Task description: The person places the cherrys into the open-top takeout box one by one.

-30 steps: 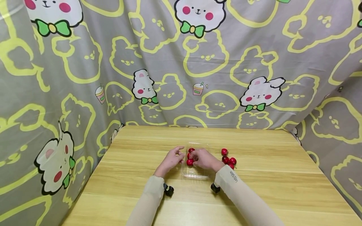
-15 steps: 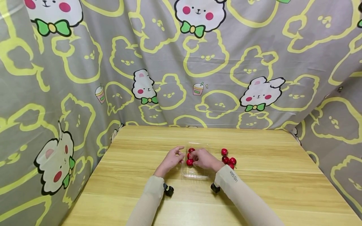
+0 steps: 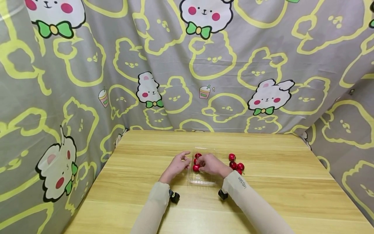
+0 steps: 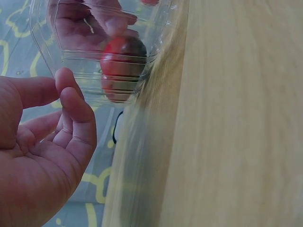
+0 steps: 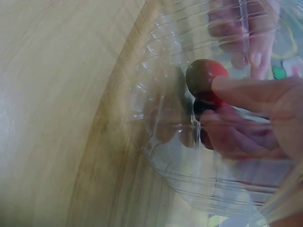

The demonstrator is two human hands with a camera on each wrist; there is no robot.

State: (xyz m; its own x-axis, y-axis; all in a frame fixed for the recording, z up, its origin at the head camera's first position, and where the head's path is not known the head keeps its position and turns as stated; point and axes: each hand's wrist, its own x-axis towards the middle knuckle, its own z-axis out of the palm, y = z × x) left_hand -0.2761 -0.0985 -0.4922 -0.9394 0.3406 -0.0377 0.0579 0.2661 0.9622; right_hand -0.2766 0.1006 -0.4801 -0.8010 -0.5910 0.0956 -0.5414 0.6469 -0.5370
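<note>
A clear plastic box [image 3: 203, 182] stands on the table with several red cherries [image 3: 196, 168] along its left side. My right hand [image 3: 211, 165] reaches into it from the right. In the right wrist view, its thumb and fingers pinch at a cherry [image 5: 201, 74], with a darker one against it; the fingers partly cover both. My left hand [image 3: 177, 165] is beside the box's left wall, fingers loosely bent. The left wrist view shows its fingertips close to the clear wall, holding nothing; whether they touch it, I cannot tell. Behind the wall shows a cherry [image 4: 124, 56].
Several more cherries [image 3: 232, 165] lie in a loose group on the wooden table [image 3: 263, 195], right of the box. A patterned grey curtain [image 3: 175, 65] hangs along the table's back and sides. Each wrist carries a small black camera [image 3: 174, 197].
</note>
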